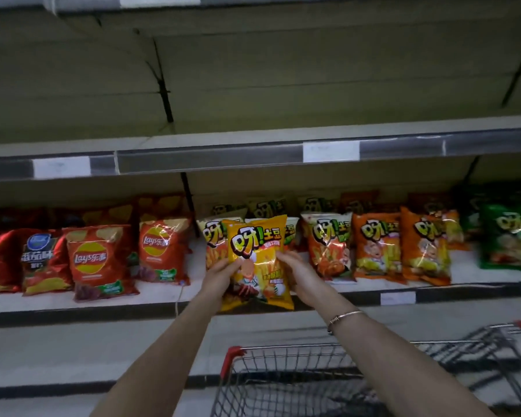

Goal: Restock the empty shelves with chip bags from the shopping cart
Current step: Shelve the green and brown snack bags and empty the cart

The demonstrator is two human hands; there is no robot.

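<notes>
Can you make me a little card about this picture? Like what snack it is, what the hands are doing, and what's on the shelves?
held item: yellow chip bag, upright, in front of the lower shelf
left grip: holds the bag's left side
right grip: holds the bag's right side; bracelet on that wrist
lower shelf: red Lay's bags on the left, orange bags and green bags on the right
upper shelf: no bags seen
shopping cart: below the arms; contents too dark to tell
</notes>
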